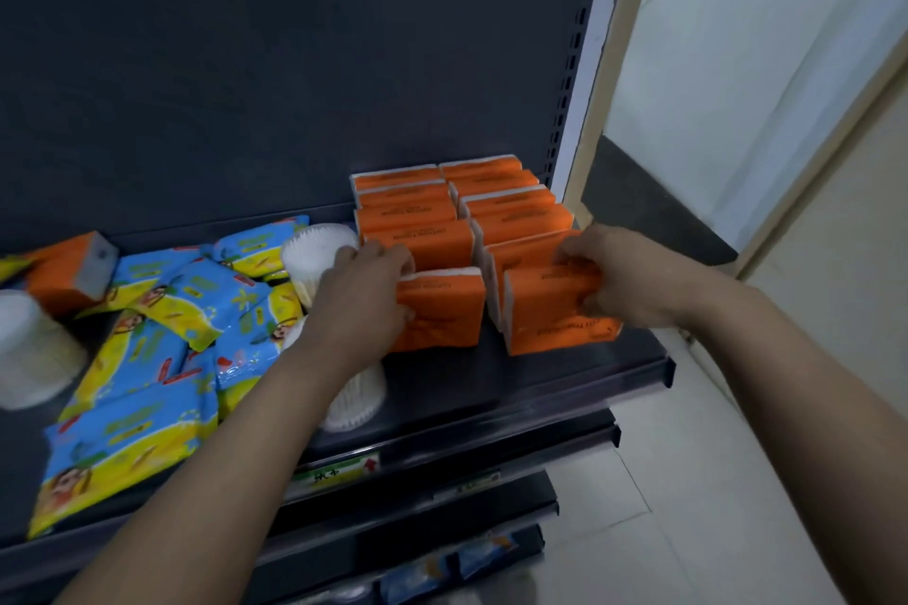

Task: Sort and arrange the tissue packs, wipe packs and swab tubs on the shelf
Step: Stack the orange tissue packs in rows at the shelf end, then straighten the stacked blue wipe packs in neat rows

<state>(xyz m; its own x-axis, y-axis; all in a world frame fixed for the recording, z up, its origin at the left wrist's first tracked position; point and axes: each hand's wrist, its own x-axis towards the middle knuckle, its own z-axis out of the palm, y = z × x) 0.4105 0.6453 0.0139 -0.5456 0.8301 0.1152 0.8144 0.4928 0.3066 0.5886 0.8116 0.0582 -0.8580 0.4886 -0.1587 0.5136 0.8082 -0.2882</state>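
A single head-worn camera looks forward and steeply down, close above the shelf (530,383).

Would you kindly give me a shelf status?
Left grip holds front-left orange tissue pack. Right grip holds front-right orange pack. Swab tub beneath left forearm.

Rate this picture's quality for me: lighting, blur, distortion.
Head view: dim and flat, the dark back panel swallowing detail while the wall at right is brightest; wide-angle bending curves the shelf upright; soft throughout, so print on the orange tissue packs is barely legible; the swab tub at the left edge is smeared; faint sheen on the wipe packs.
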